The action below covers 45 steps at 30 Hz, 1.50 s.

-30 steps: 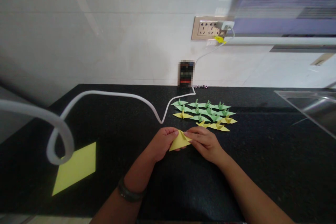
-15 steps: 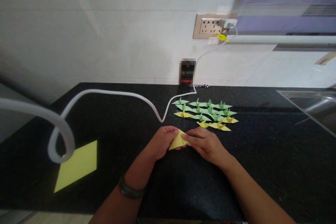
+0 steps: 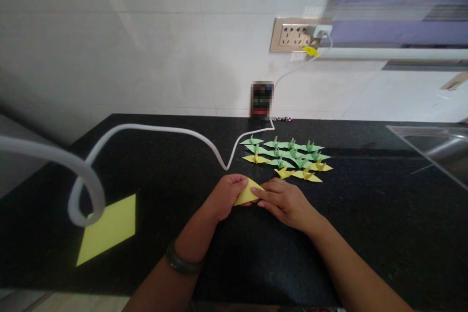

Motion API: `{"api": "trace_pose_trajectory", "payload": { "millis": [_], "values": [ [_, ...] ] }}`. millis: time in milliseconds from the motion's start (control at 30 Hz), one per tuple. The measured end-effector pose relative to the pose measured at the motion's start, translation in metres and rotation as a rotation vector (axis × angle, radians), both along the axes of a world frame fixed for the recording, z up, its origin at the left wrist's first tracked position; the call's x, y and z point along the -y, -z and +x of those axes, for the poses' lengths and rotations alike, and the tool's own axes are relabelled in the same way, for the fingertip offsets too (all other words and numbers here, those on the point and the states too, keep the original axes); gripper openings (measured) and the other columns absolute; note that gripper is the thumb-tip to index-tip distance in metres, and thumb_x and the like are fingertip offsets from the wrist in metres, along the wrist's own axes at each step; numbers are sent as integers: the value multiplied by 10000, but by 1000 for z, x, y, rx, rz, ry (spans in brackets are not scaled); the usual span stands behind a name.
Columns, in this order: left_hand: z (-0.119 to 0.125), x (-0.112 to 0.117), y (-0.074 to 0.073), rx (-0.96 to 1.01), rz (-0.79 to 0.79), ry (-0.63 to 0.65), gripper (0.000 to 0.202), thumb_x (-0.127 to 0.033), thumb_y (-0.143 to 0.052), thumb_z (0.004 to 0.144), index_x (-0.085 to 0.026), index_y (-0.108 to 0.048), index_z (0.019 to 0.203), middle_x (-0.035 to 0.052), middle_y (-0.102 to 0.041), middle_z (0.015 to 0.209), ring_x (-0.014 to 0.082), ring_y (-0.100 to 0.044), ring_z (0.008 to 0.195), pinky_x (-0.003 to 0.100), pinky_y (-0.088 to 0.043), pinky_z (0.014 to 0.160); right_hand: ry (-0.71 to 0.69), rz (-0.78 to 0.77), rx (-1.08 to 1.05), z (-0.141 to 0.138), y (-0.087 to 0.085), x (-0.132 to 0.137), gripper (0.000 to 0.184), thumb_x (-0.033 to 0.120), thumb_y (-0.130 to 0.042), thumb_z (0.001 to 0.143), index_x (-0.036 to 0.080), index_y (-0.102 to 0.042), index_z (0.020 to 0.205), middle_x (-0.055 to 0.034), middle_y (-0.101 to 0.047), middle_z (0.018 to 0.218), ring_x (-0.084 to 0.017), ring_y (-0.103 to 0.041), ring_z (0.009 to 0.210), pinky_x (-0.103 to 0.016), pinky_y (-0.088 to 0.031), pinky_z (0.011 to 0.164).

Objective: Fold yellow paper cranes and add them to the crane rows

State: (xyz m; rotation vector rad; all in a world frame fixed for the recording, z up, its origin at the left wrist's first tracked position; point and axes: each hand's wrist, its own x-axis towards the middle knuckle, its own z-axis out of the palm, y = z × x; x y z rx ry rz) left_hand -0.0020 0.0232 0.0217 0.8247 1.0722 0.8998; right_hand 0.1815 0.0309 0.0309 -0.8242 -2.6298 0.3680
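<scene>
A folded yellow paper triangle (image 3: 247, 193) is held between both hands on the black counter (image 3: 365, 214). My left hand (image 3: 224, 197) pinches its left side, fingers curled. My right hand (image 3: 285, 201) lies over its right part, fingers pressed down on the fold. Just beyond the hands sit several finished green and yellow paper cranes (image 3: 288, 158) in rows.
A flat yellow paper square (image 3: 107, 228) lies at the near left. A white cable (image 3: 157, 131) loops across the counter from a wall socket (image 3: 296, 35) past a small dark device (image 3: 262, 100) against the wall. A metal sink (image 3: 435, 148) is at the right.
My right hand's fingers have slid further left over the yellow triangle, covering more of it and flattening it. The left hand keeps its pinch.
</scene>
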Motion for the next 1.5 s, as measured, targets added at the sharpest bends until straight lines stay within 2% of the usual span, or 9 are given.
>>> {"api": "trace_pose_trajectory", "payload": {
  "millis": [333, 600, 733, 800, 900, 1000, 1233, 1500],
  "values": [
    [3, 0, 0, -11, 9, -32, 193, -319, -517, 694, -130, -544, 723, 12, -551, 617, 111, -512, 528, 235, -417, 483, 14, 6, 13, -2, 2, -2, 340, 305, -420, 824, 265, -472, 1158, -54, -570, 961, -170, -486, 834, -309, -413, 711],
    [8, 3, 3, -264, 215, -158, 274, -392, -571, 645, -126, -550, 586, -40, -483, 503, 58, -381, 453, 190, -293, 444, -4, -14, -14, -4, 0, 1, 364, 291, -434, 817, 249, -454, 1178, -67, -582, 934, -184, -488, 858, -323, -413, 728],
    [9, 3, 3, -271, 240, -147, 270, -386, -560, 654, -126, -570, 583, -39, -484, 503, 62, -380, 465, 196, -298, 467, 12, -107, -203, -7, 3, 1, 275, 269, -466, 799, 251, -550, 1060, -59, -564, 964, -172, -496, 869, -316, -412, 743],
    [10, 4, 3, -277, 231, -125, 266, -379, -560, 656, -121, -586, 599, -34, -487, 505, 63, -377, 468, 197, -294, 467, 100, -185, -369, -10, 5, 1, 192, 256, -465, 796, 218, -605, 922, -59, -557, 945, -158, -509, 852, -296, -417, 734],
    [12, 4, 5, -333, 220, -112, 271, -376, -565, 651, -111, -605, 610, -29, -481, 498, 63, -363, 463, 196, -275, 450, 273, -319, -517, -13, 9, 0, 150, 258, -467, 789, 169, -587, 775, -53, -562, 812, -137, -527, 741, -257, -428, 648],
    [15, 5, 8, -405, 249, -104, 283, -381, -556, 653, -109, -619, 607, -22, -486, 502, 66, -365, 467, 194, -273, 443, 323, -420, -482, -16, 13, 0, 146, 270, -493, 765, 160, -565, 701, -27, -554, 689, -121, -511, 633, -235, -412, 575],
    [17, 8, 11, -569, 403, -79, 318, -406, -493, 698, -130, -622, 606, -19, -493, 502, 82, -402, 486, 197, -294, 454, 400, -498, -469, -19, 21, -2, 152, 242, -501, 724, 154, -531, 604, 10, -515, 583, -98, -463, 548, -207, -369, 513],
    [15, 9, 3, -567, 398, -160, 322, -424, -507, 685, -135, -617, 593, -24, -486, 499, 83, -407, 488, 200, -297, 457, 386, -544, -501, -17, 11, -2, 84, 159, -490, 666, 146, -551, 610, 12, -519, 578, -92, -451, 532, -198, -355, 491]
  ]
}}
